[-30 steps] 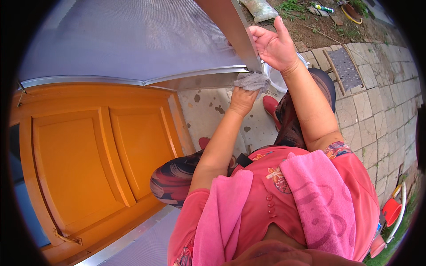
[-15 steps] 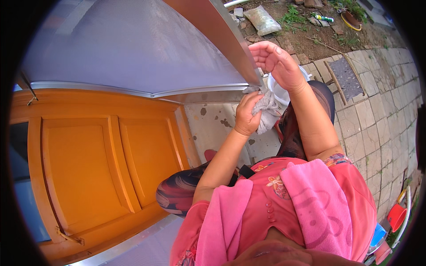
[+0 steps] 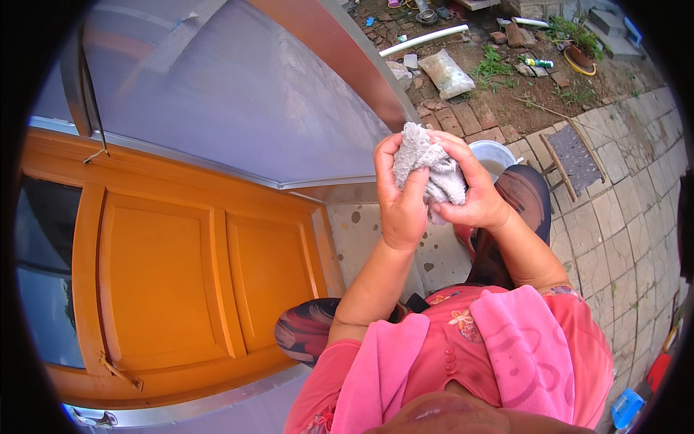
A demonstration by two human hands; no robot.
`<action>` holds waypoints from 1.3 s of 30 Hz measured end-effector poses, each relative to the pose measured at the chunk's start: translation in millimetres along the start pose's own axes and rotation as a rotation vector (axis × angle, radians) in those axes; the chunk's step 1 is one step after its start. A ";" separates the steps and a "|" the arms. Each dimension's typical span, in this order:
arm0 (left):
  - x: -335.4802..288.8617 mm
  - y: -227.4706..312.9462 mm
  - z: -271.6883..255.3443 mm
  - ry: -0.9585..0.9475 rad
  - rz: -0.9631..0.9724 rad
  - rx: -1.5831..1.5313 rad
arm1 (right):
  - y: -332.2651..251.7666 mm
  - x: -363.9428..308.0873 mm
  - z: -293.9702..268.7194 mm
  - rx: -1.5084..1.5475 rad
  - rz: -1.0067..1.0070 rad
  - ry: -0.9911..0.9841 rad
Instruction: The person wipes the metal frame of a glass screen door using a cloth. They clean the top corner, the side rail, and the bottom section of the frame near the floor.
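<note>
A crumpled grey-white cloth [image 3: 431,165] is bunched between my two hands, in front of the screen door's edge. My left hand [image 3: 403,206] wraps its left side, thumb pressed on the front. From the right, my right hand [image 3: 477,195] grips the cloth with its fingers over the top and thumb underneath. Just beyond my hands is the brown metal frame [image 3: 354,54] of the screen door, with its pale bluish mesh panel [image 3: 246,94]. Behind my right hand stands a white bucket [image 3: 494,153], partly hidden by my knee.
An orange panelled wooden door [image 3: 166,275] with a window stands at the left. Paving [image 3: 614,217] covers the right side, with a small woven-top stool [image 3: 575,159] on it. Farther off lie a filled sack [image 3: 447,74], a white pipe [image 3: 425,40] and bricks [image 3: 463,116] on soil.
My right hand has come down from beside the door frame onto the cloth. My left hand has raised the cloth from the frame's lower corner, and both hands now hold it.
</note>
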State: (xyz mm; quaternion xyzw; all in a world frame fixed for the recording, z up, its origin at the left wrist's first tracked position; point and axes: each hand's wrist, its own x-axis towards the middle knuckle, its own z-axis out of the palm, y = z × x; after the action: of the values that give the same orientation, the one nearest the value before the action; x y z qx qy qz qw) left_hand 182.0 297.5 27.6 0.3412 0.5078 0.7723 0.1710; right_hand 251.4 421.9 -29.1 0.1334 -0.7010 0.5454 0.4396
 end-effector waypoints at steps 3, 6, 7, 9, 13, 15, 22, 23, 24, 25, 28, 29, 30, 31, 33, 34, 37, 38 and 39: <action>5.4 3.3 -3.4 -0.187 0.186 0.172 | 10.8 -6.4 -5.5 0.115 0.009 0.206; 3.8 1.3 -18.1 0.071 0.302 0.577 | 8.6 -8.7 -12.2 0.318 0.209 0.502; 4.7 -1.7 -20.7 0.105 0.265 0.573 | 9.9 -3.7 -11.5 0.347 0.217 0.568; 7.6 -8.2 -17.9 0.100 0.192 0.555 | 13.5 3.8 -11.5 0.332 0.276 0.620; 12.9 -21.1 -11.4 0.149 0.174 0.476 | 7.6 28.8 11.3 0.347 0.209 0.387; 16.9 -27.6 -10.1 0.184 0.179 0.440 | 1.8 51.4 9.7 0.023 0.016 0.382; 32.0 -34.5 -31.7 0.082 0.139 0.503 | -49.1 169.9 -0.4 -0.449 -0.370 0.314; 37.2 -30.5 -25.2 0.089 0.101 0.419 | -53.4 187.7 -5.9 -0.415 -0.366 0.311; 44.5 -32.0 -24.3 0.113 0.091 0.379 | -58.0 202.3 -9.8 -0.376 -0.361 0.304; 54.8 -36.8 -24.3 0.138 0.080 0.339 | -57.6 212.8 -13.6 -0.222 -0.237 0.278; 61.4 -48.6 -22.8 0.190 0.172 0.458 | -58.9 216.6 -26.2 0.259 0.063 0.076; 62.6 -50.5 -21.9 0.204 0.227 0.540 | -59.3 212.3 -29.6 0.210 0.064 0.038; 62.5 -47.2 -16.1 0.230 0.257 0.640 | -58.0 205.0 -32.7 0.159 0.068 0.003; 60.8 -43.9 -9.9 0.257 0.287 0.741 | -56.9 198.1 -32.4 0.187 0.067 0.011; 57.8 -36.0 2.2 0.294 0.348 0.918 | -47.7 181.3 -23.6 -0.016 -0.075 0.111; 56.6 -33.4 5.0 0.281 0.346 0.947 | -48.9 173.9 -18.5 -0.259 -0.212 0.199; 56.0 -29.8 4.9 0.278 0.350 1.027 | -53.7 181.6 -7.5 -0.290 -0.405 0.319; 57.6 -29.0 4.9 0.280 0.349 1.048 | -57.7 188.3 -7.1 -0.287 -0.418 0.323; 59.0 -28.0 4.8 0.282 0.348 1.070 | -62.7 197.4 -6.4 -0.277 -0.420 0.340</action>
State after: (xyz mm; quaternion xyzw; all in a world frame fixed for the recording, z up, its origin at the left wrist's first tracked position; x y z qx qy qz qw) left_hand 141.2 348.7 24.4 0.3527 0.7817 0.4629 -0.2241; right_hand 182.2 462.2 162.0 0.1208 -0.6422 0.3564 0.6679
